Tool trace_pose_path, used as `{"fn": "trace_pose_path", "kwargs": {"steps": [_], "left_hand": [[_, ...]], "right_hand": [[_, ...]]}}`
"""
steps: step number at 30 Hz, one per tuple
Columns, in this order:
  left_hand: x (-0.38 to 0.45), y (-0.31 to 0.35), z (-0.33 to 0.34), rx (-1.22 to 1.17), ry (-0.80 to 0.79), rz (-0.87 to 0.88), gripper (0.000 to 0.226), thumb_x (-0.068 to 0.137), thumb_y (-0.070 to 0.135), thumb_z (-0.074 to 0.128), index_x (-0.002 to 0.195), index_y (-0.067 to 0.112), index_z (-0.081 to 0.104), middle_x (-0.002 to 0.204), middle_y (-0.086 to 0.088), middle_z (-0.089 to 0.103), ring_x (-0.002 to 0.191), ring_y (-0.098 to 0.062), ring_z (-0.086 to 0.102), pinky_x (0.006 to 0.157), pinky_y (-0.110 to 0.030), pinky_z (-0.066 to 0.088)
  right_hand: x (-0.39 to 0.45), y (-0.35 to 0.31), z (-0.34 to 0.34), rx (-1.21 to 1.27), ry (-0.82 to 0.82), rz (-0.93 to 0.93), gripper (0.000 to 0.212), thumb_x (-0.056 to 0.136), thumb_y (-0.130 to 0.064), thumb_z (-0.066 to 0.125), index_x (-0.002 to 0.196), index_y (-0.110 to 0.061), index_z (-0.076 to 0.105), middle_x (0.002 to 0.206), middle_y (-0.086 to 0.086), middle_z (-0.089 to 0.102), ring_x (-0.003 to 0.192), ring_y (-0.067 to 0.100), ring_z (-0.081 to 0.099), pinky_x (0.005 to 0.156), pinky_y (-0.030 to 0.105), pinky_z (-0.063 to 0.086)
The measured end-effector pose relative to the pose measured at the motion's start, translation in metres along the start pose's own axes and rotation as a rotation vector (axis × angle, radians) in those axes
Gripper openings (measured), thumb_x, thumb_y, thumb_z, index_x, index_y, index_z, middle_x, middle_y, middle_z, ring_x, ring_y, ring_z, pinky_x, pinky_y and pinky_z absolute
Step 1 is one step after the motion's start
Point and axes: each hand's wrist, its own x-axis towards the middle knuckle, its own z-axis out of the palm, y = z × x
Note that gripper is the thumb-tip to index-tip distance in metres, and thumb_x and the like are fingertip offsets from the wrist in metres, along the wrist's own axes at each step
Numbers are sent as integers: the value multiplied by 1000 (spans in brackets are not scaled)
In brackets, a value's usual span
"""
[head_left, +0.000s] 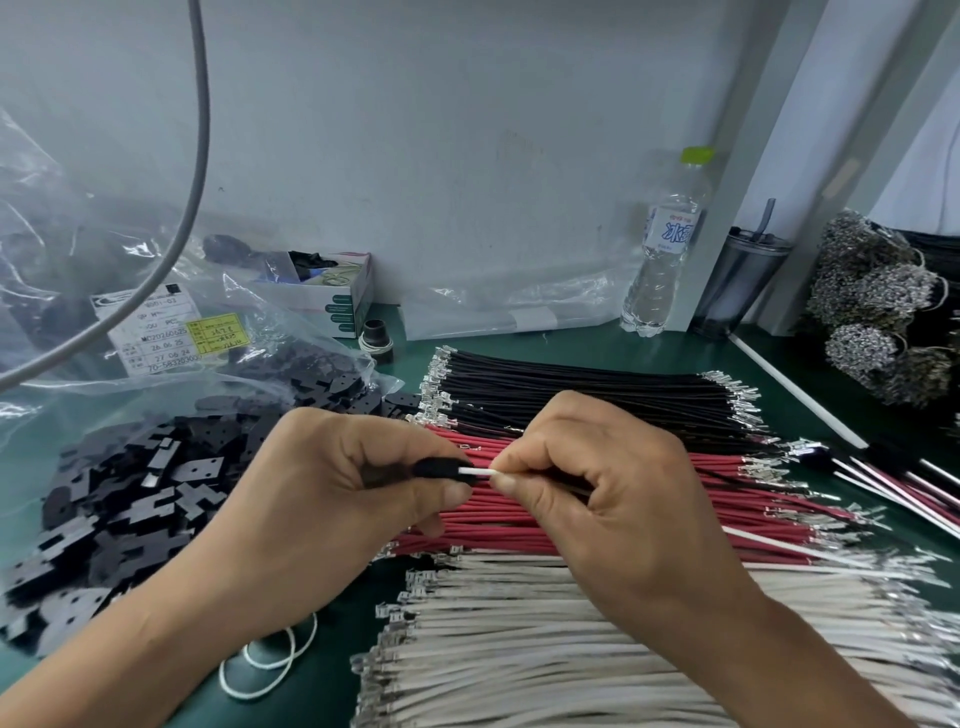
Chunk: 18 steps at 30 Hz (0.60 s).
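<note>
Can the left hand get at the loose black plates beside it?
Probably yes: the black plates lie just left of the left hand with nothing between. But it grips a black sleeve, into which the right hand holds a white wire, so it is occupied.

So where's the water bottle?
Head view, back right: the water bottle stands against the wall, just left of the dark tumbler, behind the black wires.

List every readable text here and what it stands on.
"26.06.25", "27.06.24", "70-583203000": white paper label on the clear plastic bag; its upper lines are blurred.
"冰": blue-and-white label on the clear water bottle; the rest is unreadable.
Yellow sticker beside the white label: handwriting too blurred.
White-and-green cardboard box: print too small.
</note>
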Motion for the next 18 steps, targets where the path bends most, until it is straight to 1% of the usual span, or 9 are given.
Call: {"fn": "trace_pose_path", "kwargs": {"steps": [4,7,9,12,13,15,16,17,18], "left_hand": [[-2,3,5,-25,-7,16,17,74,22,83,83,36,84,65,6,79,55,-4,73,55,-12,56],[-1,1,6,-31,12,43,19,73,18,84,82,35,84,65,7,79,56,-5,75,55,-10,56],[1,-1,2,-65,42,43,17,71,28,88,85,36,84,65,3,79,57,-11,75,59,-15,59],[3,-4,-3,-194,87,51,23,67,42,87,89,35,84,70,-5,81,60,-22,77,63,-24,63],[4,-6,-5,-215,106,48,28,66,46,85,91,34,84,72,-5,81,61,-22,78,62,-24,63],[4,-11,-10,-251,176,25,38,66,52,86,96,29,84,77,-5,82,64,-23,79,57,-22,62],[5,-11,-13,-289,197,11,44,68,55,87,100,26,83,81,-5,83,66,-24,80,56,-24,62],[6,-14,-15,-333,222,2,47,70,57,86,105,25,82,86,-5,83,70,-25,80,58,-27,63],[7,-15,-17,-341,241,-2,50,73,58,85,111,26,80,92,-4,83,76,-26,81,60,-31,64]], "right_hand": [[0,1,0,-16,20,-40,7,87,-15,71,81,-13,74,79,-9,61,74,8,60,64,22,48],[1,1,-2,-7,18,-50,7,87,-14,71,81,-12,74,79,-9,61,73,7,60,64,19,47],[5,0,-6,-10,33,-61,7,88,-15,72,81,-13,75,79,-10,61,72,7,60,63,17,46],[10,-2,-13,-112,96,-81,9,91,-24,70,87,-18,75,83,-13,60,77,7,58,66,23,47],[10,-2,-15,-188,81,-84,11,94,-29,67,93,-21,74,88,-14,60,82,6,57,70,25,47],[9,1,-20,-320,-22,-11,22,95,-43,59,108,-29,69,99,-18,57,92,3,55,79,23,46],[9,3,-24,-336,-61,47,24,94,-47,57,112,-33,67,98,-20,56,92,1,54,79,22,45],[11,3,-29,-322,-61,87,22,95,-47,57,109,-34,67,93,-19,57,87,1,55,76,23,46],[14,2,-35,-309,-15,87,17,96,-43,58,104,-33,70,86,-18,56,79,3,55,71,26,47]]}}
